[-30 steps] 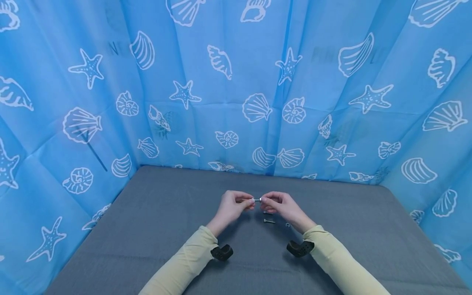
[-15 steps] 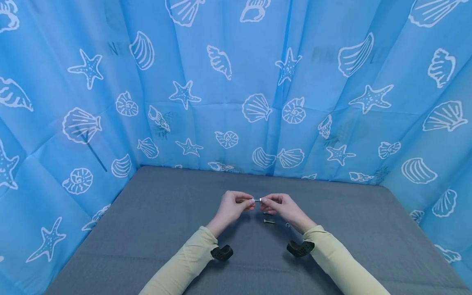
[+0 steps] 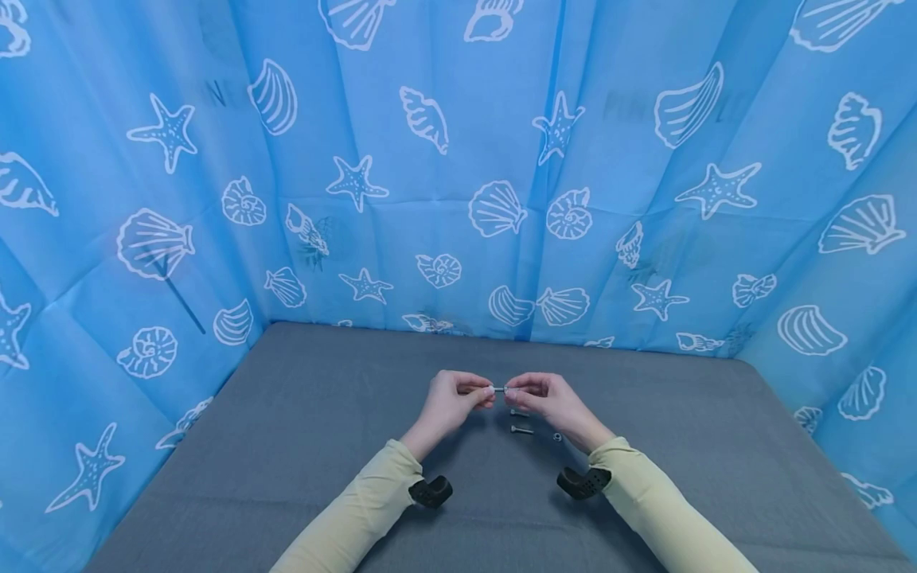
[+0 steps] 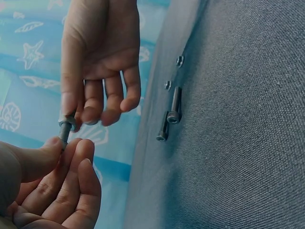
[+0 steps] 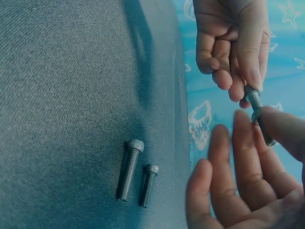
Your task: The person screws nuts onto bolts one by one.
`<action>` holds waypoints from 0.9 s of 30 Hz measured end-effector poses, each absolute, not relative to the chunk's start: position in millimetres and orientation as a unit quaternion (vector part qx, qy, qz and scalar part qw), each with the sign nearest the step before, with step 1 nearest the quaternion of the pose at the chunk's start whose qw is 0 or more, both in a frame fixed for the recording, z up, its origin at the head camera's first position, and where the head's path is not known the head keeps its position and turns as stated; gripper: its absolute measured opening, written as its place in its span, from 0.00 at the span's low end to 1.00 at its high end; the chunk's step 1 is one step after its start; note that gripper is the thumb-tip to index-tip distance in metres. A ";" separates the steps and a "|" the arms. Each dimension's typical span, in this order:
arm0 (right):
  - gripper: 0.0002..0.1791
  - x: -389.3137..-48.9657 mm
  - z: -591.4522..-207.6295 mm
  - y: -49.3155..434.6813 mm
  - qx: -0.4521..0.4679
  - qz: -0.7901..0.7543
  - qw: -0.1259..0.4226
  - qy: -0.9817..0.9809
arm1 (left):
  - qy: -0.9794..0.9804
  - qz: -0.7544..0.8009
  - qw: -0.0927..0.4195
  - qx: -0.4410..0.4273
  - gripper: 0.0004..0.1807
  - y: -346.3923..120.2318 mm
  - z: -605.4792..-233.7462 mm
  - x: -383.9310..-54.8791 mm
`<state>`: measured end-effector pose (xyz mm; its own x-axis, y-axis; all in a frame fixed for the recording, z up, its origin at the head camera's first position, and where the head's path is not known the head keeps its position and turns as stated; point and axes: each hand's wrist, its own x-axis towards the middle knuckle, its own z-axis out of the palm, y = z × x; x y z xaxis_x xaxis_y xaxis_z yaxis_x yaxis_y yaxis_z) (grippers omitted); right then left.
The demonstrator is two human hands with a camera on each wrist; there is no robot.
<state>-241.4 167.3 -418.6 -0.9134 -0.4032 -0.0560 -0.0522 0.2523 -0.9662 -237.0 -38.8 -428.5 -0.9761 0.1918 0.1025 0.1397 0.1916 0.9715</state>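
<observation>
Above the grey table, both hands meet at one socket-head bolt (image 5: 257,101), held roughly level in the head view. My left hand (image 3: 450,400) pinches the bolt's head between thumb and fingertips. On the threaded shank sits a nut (image 4: 68,121), pinched by the thumb and index finger of my right hand (image 3: 550,402). The bolt's threaded end sticks out beyond the nut, past the right thumb, in the right wrist view. The other right fingers are spread and loosely bent.
Below the hands, a longer socket-head bolt (image 5: 130,169) and a shorter bolt (image 5: 149,186) lie side by side on the grey cloth-covered table (image 3: 322,477). Two loose nuts, one nearer nut (image 4: 179,61) and another nut (image 4: 167,85), lie close by. A blue shell-patterned curtain (image 3: 458,239) surrounds the table.
The right fingers have shifted slightly around the nut, and a bit of the bolt now shows beyond them. The left hand stays in place; the head view has tilted very slightly.
</observation>
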 end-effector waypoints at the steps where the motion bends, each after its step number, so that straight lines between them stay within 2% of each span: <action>1: 0.21 -241.5 -418.5 167.1 -0.142 -0.590 0.150 0.780 | 0.772 0.626 0.019 0.109 0.08 -39.0 -428.4 -237.1; 12: 0.20 -243.9 -420.7 167.3 -0.163 -0.607 0.145 0.764 | 0.772 0.626 0.019 0.106 0.07 -39.1 -427.3 -237.0; 21: 0.23 -242.9 -419.4 165.7 -0.136 -0.591 0.158 0.779 | 0.770 0.628 0.013 0.109 0.07 -38.1 -427.4 -236.3; 27: 0.20 -241.8 -418.2 165.9 -0.157 -0.607 0.156 0.763 | 0.774 0.623 0.015 0.111 0.08 -37.4 -428.6 -237.1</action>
<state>-241.8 165.9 -418.2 -0.9015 -0.4301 -0.0472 -0.0504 0.2128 -0.9758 -237.1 -37.4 -428.6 -0.9748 0.1912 0.1153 0.1533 0.1979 0.9682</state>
